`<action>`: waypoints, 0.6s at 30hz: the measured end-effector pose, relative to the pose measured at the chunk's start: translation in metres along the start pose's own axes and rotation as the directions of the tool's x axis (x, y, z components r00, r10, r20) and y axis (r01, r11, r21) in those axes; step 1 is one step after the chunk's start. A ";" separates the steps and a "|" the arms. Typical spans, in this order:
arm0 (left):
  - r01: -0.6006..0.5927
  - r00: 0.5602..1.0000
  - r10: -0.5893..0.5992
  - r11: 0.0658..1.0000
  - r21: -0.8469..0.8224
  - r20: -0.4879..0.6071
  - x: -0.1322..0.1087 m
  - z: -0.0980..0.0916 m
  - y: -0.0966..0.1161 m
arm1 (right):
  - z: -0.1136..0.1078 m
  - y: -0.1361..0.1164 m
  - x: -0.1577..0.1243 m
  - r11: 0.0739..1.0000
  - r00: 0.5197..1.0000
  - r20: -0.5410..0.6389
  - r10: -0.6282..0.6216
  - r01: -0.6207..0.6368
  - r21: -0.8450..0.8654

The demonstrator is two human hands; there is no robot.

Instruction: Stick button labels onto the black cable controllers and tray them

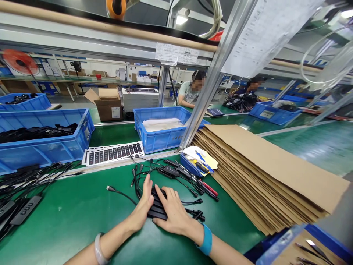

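Several slim black cable controllers (pixel 157 209) lie side by side in a row on the green bench in front of me. My left hand (pixel 143 206) presses flat along the row's left side, fingers stretched out and thumb at the top edge. From the right, my right hand (pixel 174 211) spans the row, with its thumb at the near end and its fingers over the far part. Black cables run out from under both hands; one ends in a USB plug (pixel 110 188) on the left. Connector ends (pixel 197 214) stick out on the right.
More cabled controllers (pixel 169 171) lie beyond my hands, others (pixel 26 209) at left. Blue bins (pixel 162 141), label sheets (pixel 114 152), a small tool tray (pixel 190 165) and stacked cardboard (pixel 264 162) surround the work area. A metal post (pixel 212 79) rises ahead. Another person (pixel 190 90) sits beyond.
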State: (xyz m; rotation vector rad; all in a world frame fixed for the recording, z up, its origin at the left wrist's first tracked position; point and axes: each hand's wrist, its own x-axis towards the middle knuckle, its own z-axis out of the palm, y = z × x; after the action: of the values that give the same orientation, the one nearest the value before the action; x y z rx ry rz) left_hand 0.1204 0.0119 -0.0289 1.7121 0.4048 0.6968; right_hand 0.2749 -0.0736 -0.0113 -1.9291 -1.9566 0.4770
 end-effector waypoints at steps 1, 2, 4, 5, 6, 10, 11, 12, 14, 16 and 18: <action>-0.056 0.991 0.057 0.998 0.010 -0.124 -0.002 -0.002 0.003 | -0.006 0.000 0.003 0.997 0.999 0.026 0.028 -0.030 0.067; -0.128 0.964 0.137 0.990 0.052 -0.230 -0.005 -0.005 0.007 | -0.013 0.001 0.007 0.980 0.996 0.061 0.058 -0.069 0.184; -0.264 0.889 0.306 0.950 0.164 -0.340 -0.012 -0.014 0.018 | -0.031 0.003 0.014 0.832 0.979 0.171 0.110 -0.185 0.523; -0.297 0.874 0.349 0.935 0.196 -0.339 -0.015 -0.019 0.023 | -0.041 0.004 0.018 0.686 0.960 0.257 0.108 -0.259 0.680; -0.287 0.889 0.339 0.936 0.201 -0.309 -0.018 -0.022 0.028 | -0.051 0.004 0.021 0.517 0.935 0.346 0.077 -0.334 0.788; 0.057 0.997 -0.060 0.997 0.060 0.046 -0.016 -0.023 0.037 | -0.084 -0.004 0.022 0.073 0.860 0.504 -0.081 -0.499 0.864; 0.136 0.982 -0.130 0.990 -0.035 0.138 -0.011 -0.019 0.038 | -0.088 -0.008 0.020 0.029 0.861 0.501 -0.087 -0.500 0.865; 0.188 0.967 -0.155 0.970 -0.157 0.202 -0.005 -0.015 0.039 | -0.090 -0.010 0.016 -0.002 0.863 0.497 -0.089 -0.499 0.867; 0.216 0.963 -0.131 0.897 -0.386 0.235 0.010 -0.007 0.042 | -0.091 -0.012 0.005 -0.043 0.865 0.489 -0.113 -0.496 0.867; 0.199 0.978 -0.125 0.796 -0.572 0.167 0.028 0.000 0.049 | -0.089 -0.009 -0.013 -0.046 0.874 0.469 -0.129 -0.477 0.878; 0.208 0.976 -0.184 0.654 -0.728 0.114 0.043 0.007 0.060 | -0.090 -0.003 -0.040 0.004 0.908 0.414 -0.070 -0.415 0.910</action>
State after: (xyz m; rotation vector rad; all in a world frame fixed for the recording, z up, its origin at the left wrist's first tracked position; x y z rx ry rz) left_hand 0.1520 0.0177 0.0381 0.8767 0.2268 0.5608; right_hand 0.3149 -0.1141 0.0691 -0.9965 -0.7475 1.8184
